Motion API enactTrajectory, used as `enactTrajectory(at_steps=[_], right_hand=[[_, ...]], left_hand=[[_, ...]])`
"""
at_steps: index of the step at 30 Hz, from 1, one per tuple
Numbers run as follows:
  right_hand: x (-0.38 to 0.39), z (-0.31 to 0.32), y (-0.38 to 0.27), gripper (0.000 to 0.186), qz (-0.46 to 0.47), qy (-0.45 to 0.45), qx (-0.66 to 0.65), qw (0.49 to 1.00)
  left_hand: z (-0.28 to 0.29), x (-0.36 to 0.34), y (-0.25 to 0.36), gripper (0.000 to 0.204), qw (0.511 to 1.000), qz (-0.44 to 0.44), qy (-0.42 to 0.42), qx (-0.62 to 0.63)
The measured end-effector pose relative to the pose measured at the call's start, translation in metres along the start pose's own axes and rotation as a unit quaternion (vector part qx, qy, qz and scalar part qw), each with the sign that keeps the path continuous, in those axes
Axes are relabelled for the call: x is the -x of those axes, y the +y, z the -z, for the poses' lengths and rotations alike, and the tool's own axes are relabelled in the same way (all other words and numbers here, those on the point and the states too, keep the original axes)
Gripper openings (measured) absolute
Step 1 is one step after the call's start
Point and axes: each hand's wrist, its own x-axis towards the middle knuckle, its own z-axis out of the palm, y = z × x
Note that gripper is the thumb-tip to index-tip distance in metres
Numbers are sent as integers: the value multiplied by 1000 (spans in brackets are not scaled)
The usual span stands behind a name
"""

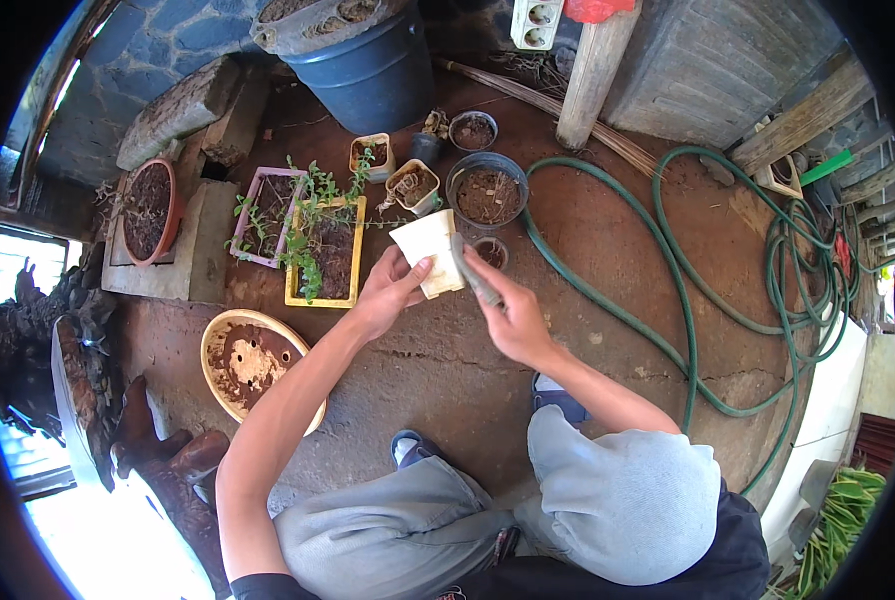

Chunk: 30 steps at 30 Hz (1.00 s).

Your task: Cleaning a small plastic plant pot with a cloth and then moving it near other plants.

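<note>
Grey trousers (608,500) of the crouching person fill the lower edge of the view, and both forearms rise from there toward the middle of the picture.

Nearest to the body, the right hand (513,315) is closed around a thin grey tool (476,280); what kind of tool it is cannot be told, because it is blurred. The long axis of the tool runs from the hand toward 11 o'clock, and its far end lies against the right side of the small white pot (433,250).

The left hand (388,290) grasps this pot from the lower left, with the thumb on its near face and the other fingers hidden behind it. The pot is lifted above the ground and tilted; its mouth points toward 11 o'clock, away from the person. So the pot sits at 10 o'clock from the right hand and at 1 o'clock from the left hand, and both hands touch it or nearly touch it.

Farther, just behind the pot at 1 o'clock, stands a round black pot with soil (488,192). At 9 o'clock from the white pot lies a yellow tray with green plants (326,250). A cream bowl with holes (251,362) rests near the left elbow. A green hose (668,290) curves across the red ground on the right.
</note>
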Motion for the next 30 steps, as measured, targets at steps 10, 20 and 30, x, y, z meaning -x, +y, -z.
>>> enactTrajectory(at_steps=[10,20,30], right_hand=[[-30,4,-4,69,161,-1,308,937],[0,0,13,67,99,-71,223,967],[-22,12,42,40,-82,116,-73,987]], left_hand=[[-8,-12,1,80,991,-71,51,-100],[13,-17,17,81,983,-93,100,-124],[4,-3,16,61,991,4,-121,58]])
